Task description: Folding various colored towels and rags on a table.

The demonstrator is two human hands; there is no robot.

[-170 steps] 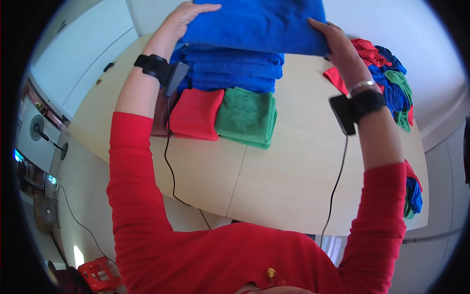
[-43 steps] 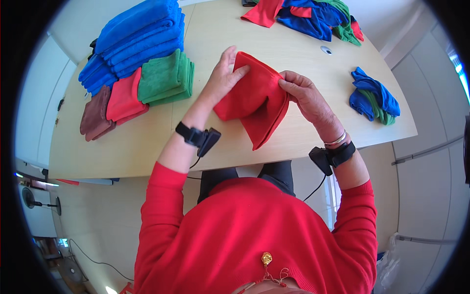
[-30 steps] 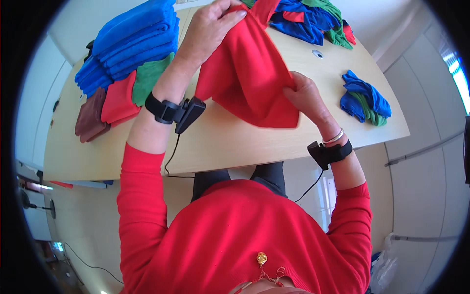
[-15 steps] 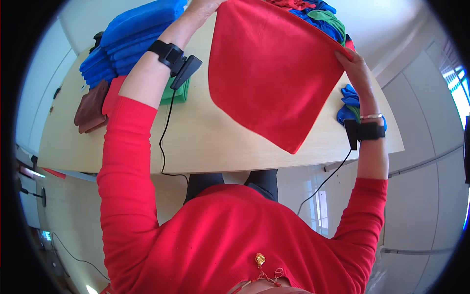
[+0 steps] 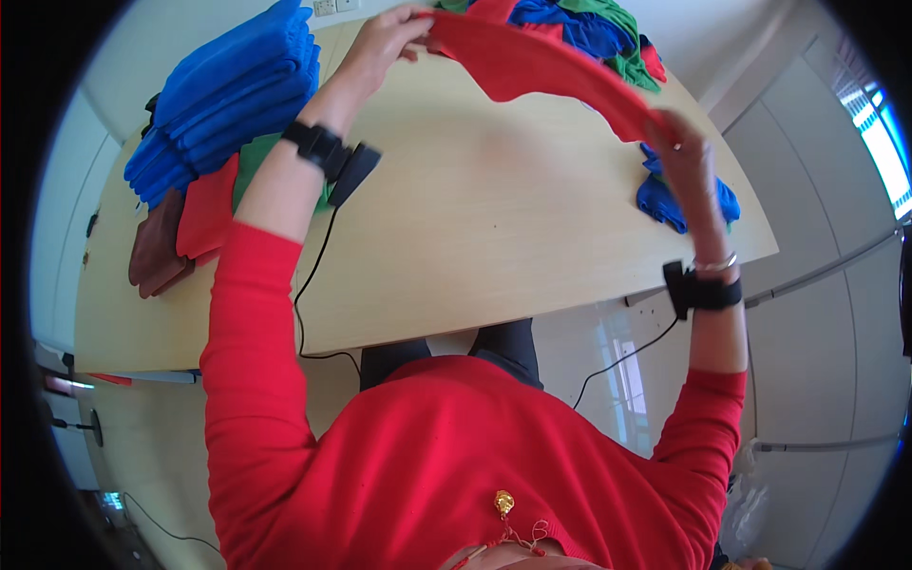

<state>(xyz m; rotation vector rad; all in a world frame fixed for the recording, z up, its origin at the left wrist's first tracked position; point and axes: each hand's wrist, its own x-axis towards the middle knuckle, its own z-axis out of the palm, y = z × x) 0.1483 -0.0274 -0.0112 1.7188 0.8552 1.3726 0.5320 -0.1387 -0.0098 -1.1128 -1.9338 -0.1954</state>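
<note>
A red cloth [image 5: 546, 68] stretches between my two raised hands above the far part of the table. My left hand [image 5: 388, 46] pinches one corner of it, at the upper middle. Over on the right, my right hand [image 5: 682, 147] is closed on the opposite corner, slightly smeared by motion. Seen from above, the cloth looks like a narrow band, with its lower edge wavy. Just below my right hand lies a small crumpled heap of blue cloths [image 5: 660, 199].
At the left stands a tall stack of folded blue cloths [image 5: 233, 95], with folded red [image 5: 207, 209], green [image 5: 255, 161] and maroon cloths [image 5: 157, 247] before it. A jumbled pile of cloths [image 5: 608, 38] lies at the back of the table [image 5: 427, 247]. Cables hang from both wrist straps.
The red cloth, earlier spread broad toward the viewer, has swung up and away into a thin band. Both hands keep hold of its corners; my right hand is slightly lower.
</note>
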